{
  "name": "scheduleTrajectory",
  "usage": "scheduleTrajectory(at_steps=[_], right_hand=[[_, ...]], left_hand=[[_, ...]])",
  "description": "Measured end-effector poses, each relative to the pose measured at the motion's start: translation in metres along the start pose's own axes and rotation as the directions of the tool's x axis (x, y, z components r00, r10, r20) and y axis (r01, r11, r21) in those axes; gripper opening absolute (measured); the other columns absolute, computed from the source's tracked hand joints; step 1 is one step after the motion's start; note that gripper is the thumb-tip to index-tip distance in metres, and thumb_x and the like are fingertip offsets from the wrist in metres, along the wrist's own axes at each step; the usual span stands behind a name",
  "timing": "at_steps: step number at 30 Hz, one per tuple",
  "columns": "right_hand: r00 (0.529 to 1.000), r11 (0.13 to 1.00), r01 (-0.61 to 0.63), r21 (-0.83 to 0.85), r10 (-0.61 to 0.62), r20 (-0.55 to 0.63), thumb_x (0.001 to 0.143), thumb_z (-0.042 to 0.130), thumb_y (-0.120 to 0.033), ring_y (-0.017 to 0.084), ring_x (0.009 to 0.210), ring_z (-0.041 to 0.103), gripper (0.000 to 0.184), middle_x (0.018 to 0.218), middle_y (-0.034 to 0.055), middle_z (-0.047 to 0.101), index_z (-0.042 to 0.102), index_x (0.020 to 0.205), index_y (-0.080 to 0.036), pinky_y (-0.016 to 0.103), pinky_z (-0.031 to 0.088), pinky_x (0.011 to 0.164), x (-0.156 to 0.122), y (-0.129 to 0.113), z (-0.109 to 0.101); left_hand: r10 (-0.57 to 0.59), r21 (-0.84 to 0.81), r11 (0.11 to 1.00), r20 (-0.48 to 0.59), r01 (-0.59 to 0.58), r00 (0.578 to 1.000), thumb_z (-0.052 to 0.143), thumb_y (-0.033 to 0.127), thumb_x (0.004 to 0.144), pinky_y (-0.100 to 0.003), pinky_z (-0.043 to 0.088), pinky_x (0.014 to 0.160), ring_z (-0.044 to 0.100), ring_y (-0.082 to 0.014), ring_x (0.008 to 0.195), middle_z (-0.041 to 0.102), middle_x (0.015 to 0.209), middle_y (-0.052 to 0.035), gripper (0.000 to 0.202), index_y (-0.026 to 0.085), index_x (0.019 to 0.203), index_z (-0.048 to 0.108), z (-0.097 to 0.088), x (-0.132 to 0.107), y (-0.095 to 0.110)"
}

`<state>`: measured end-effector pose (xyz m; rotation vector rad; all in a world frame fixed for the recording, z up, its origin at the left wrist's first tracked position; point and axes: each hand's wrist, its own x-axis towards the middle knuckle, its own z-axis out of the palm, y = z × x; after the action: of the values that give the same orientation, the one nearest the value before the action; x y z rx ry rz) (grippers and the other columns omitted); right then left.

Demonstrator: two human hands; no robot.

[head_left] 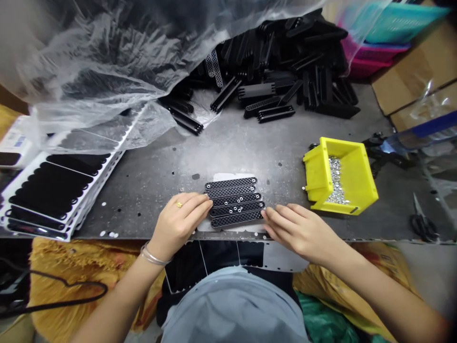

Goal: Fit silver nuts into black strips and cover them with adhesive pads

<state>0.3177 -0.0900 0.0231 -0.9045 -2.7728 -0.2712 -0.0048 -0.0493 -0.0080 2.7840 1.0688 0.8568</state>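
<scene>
Several black perforated plastic strips (233, 202) lie side by side in a neat row near the front edge of the grey metal table (228, 143). My left hand (178, 221), with a ring and a bracelet, rests its straight fingertips against the left ends of the strips. My right hand (298, 227) lies flat on the table with its fingers touching the right ends of the lower strips. Neither hand grips anything.
A yellow bin (352, 176) holding small silver screws sits to the right. A big pile of black strips (282, 66) lies at the back, partly under clear plastic sheeting (107, 66). White trays of black pads (53, 190) sit left. Scissors (423, 221) lie far right.
</scene>
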Motion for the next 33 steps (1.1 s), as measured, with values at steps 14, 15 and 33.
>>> scheduleTrajectory(at_steps=[14, 15, 33], right_hand=[[0.961, 0.938, -0.241, 0.250, 0.267, -0.074, 0.103, 0.056, -0.017, 0.018, 0.074, 0.050, 0.018, 0.079, 0.0038, 0.064, 0.072, 0.095, -0.016, 0.034, 0.035, 0.067, 0.070, -0.029, 0.024], [0.959, 0.933, -0.248, 0.260, 0.275, -0.071, 0.103, 0.056, -0.018, 0.018, 0.074, 0.050, 0.019, 0.079, 0.0037, 0.063, 0.072, 0.092, -0.017, 0.033, 0.035, 0.068, 0.077, -0.030, 0.029], [0.987, 0.972, -0.059, 0.226, 0.090, -0.130, 0.101, 0.058, -0.020, 0.019, 0.082, 0.058, 0.021, 0.090, 0.0071, 0.072, 0.071, 0.114, -0.010, 0.035, 0.041, 0.070, 0.083, -0.050, 0.037]], left_hand=[[0.012, 0.109, 0.994, 0.018, -0.014, 1.000, 0.068, 0.014, 0.093, -0.041, 0.048, 0.102, 0.072, -0.0243, 0.112, 0.078, 0.124, -0.0082, 0.045, 0.020, 0.138, 0.064, -0.001, -0.017, 0.007], [0.010, 0.108, 0.994, 0.021, -0.012, 1.000, 0.067, 0.014, 0.093, -0.040, 0.047, 0.102, 0.072, -0.0238, 0.112, 0.077, 0.125, -0.0078, 0.046, 0.021, 0.139, 0.063, 0.000, -0.018, 0.006], [0.054, 0.062, 0.997, -0.020, -0.053, 0.998, 0.062, 0.017, 0.102, -0.036, 0.047, 0.098, 0.072, -0.0196, 0.107, 0.081, 0.112, -0.0039, 0.019, 0.018, 0.118, 0.071, 0.003, -0.010, -0.003]])
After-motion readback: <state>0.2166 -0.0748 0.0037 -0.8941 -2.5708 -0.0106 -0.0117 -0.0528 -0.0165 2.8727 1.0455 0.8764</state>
